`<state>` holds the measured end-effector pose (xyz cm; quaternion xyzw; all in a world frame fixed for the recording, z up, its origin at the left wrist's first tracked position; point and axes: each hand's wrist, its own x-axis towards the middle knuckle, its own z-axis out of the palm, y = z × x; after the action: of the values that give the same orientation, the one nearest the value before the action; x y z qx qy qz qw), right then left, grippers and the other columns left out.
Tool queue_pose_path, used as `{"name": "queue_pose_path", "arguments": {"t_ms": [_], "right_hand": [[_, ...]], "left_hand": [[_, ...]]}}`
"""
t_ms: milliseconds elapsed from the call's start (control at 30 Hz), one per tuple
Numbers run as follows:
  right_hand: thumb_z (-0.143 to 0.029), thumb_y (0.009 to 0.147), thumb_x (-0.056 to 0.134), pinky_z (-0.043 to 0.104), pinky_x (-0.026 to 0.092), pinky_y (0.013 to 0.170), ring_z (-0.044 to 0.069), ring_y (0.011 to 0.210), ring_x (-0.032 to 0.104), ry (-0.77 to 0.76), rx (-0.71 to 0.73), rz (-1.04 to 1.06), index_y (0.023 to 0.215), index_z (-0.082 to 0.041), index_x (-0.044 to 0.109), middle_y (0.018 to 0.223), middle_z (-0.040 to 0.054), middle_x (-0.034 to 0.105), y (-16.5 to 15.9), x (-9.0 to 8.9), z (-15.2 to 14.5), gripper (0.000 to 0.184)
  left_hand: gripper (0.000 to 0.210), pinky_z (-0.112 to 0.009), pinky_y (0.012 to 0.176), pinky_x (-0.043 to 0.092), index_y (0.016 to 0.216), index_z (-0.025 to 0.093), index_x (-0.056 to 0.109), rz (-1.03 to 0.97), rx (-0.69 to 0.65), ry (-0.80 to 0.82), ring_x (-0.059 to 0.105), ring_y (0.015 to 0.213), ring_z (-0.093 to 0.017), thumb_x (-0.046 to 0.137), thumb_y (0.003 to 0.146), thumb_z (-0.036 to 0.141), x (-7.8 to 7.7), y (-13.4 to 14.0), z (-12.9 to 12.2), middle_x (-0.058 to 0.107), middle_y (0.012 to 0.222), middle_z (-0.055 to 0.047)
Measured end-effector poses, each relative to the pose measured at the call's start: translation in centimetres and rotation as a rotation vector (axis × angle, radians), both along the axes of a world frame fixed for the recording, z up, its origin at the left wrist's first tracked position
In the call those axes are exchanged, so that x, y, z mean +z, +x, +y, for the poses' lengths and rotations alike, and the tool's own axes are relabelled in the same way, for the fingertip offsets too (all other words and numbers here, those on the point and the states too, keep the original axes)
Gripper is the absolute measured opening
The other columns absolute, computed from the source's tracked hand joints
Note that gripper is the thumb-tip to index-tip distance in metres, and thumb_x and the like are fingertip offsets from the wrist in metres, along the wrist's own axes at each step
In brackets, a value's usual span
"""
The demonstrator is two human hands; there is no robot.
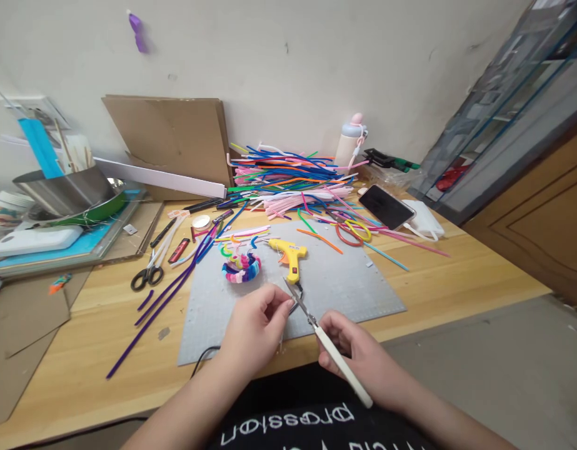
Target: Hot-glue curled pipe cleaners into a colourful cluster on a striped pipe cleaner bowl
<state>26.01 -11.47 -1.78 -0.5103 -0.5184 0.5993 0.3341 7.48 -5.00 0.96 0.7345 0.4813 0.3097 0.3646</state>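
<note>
My right hand [347, 344] is wrapped round white-handled snips [337, 356], with the metal jaws pointing up and left. Above the grey cutting mat's front edge, my left hand [260, 322] is closed in a pinch. The jaws reach right beside its fingertips. What the pinch holds is hidden, though a short dark piece shows near the jaws. Just beyond my hands, a yellow glue gun [294, 259] lies on the cutting mat [344, 294]. To its left sits a fuzzy multicoloured ring-shaped piece [241, 269] made of pipe cleaners.
A big heap of pipe cleaners [292, 178] lies along the wall. Black-handled scissors [147, 275] and purple pipe cleaners [152, 319] are at left. Red-and-yellow-handled scissors [356, 231], a phone [386, 206] and a bottle [349, 144] stand or lie back right. Cardboard [170, 144] leans on the wall.
</note>
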Motion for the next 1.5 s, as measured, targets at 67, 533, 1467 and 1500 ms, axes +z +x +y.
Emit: {"name": "queue_pose_path", "arguments": {"t_ms": [67,533,1467,1500], "right_hand": [[-0.031,0.077,0.065,0.029,0.037,0.064,0.014,0.069,0.046,-0.003,-0.007,-0.009,0.079,-0.022,0.041,0.071,-0.0033,0.048,0.1,0.0,-0.1,0.026],[-0.046,0.079,0.064,0.023,0.038,0.051,0.009,0.055,0.041,-0.099,-0.105,0.041,0.075,-0.022,0.040,0.066,-0.0056,0.042,1.4,-1.2,-1.5,0.033],[-0.027,0.083,0.058,0.037,0.044,0.080,0.028,0.095,0.059,0.439,-0.375,-1.102,0.092,-0.016,0.062,0.098,0.0131,0.063,6.3,0.1,6.4,0.015],[-0.031,0.086,0.056,0.036,0.045,0.079,0.025,0.093,0.059,0.486,-0.379,-0.926,0.096,-0.017,0.061,0.099,0.0118,0.063,5.2,1.0,5.8,0.018]], "left_hand": [[0.017,-0.024,0.051,0.037,0.075,0.018,0.058,0.014,-0.023,-0.018,0.049,0.054,-0.012,0.053,0.087,0.028,0.1,0.1,0.0,0.058,0.060,0.001],[0.017,-0.026,0.051,0.034,0.070,0.019,0.059,0.092,-0.130,0.014,0.049,0.053,-0.012,0.053,0.085,0.024,0.8,2.4,0.2,0.058,0.059,0.002],[0.020,-0.017,0.038,0.034,0.076,0.016,0.056,-0.668,0.007,-0.459,0.047,0.041,-0.006,0.067,0.076,0.033,3.4,1.2,1.7,0.060,0.058,0.003],[0.020,-0.017,0.038,0.034,0.076,0.016,0.056,-0.664,-0.005,-0.460,0.047,0.041,-0.006,0.067,0.076,0.032,3.5,1.3,1.7,0.061,0.059,0.003]]}}
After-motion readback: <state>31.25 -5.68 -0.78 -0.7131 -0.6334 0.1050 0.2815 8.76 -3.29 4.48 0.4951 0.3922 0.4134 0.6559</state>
